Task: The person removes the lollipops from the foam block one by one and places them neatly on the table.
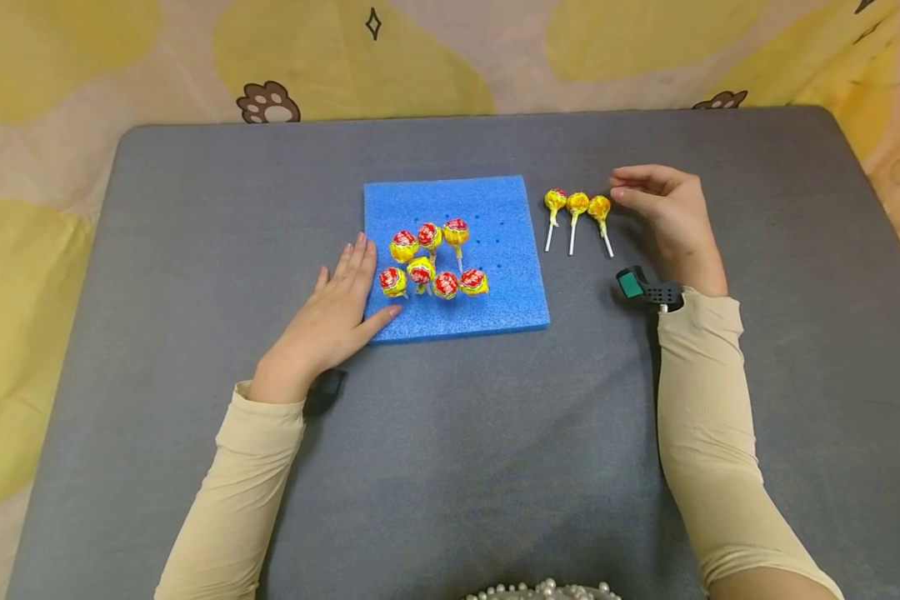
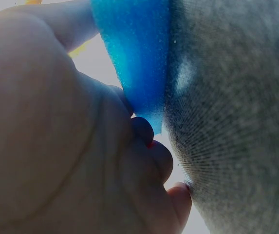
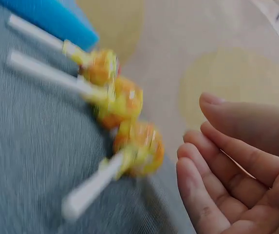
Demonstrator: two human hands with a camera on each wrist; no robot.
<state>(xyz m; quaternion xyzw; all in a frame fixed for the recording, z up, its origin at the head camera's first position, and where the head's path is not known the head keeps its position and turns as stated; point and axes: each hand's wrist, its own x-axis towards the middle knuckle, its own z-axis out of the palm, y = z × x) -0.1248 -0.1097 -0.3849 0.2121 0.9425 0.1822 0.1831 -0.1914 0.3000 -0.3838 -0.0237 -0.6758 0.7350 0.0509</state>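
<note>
Grey surface [image 1: 450, 467], the broadest element: it carries everything I work with and ends, at its far edge, before a patterned cloth [image 1: 420, 58]. Blue foam block [image 1: 502, 304]: it lies flat, a little left of the surface's middle. Left grip [image 1: 328, 310]: flat and spread, holding no lollipop; my fingers lie along the block's left edge and my thumb rests at its near left corner, which I read as steadying it. Right grip [image 1: 671, 208]: loosely bent, thumb apart from fingers, with nothing between them; I hold it just beside the rightmost loose lollipop [image 1: 600, 208]. Black wrist device [image 1: 651, 289]: worn at my right wrist.

Standing lollipops [image 1: 446, 286]: seven, grouped on the left and middle of the block in two uneven rows, three behind and four in front; where a stick shows clearly, it runs down to the foam. Loose lollipops [image 1: 577, 204]: three, lying side by side to the right of the block, heads away from me, sticks towards me. Small holes [image 1: 501, 265]: several are vacant, chiefly on the block's right. I judge the placing well past half: seven done, three left.
</note>
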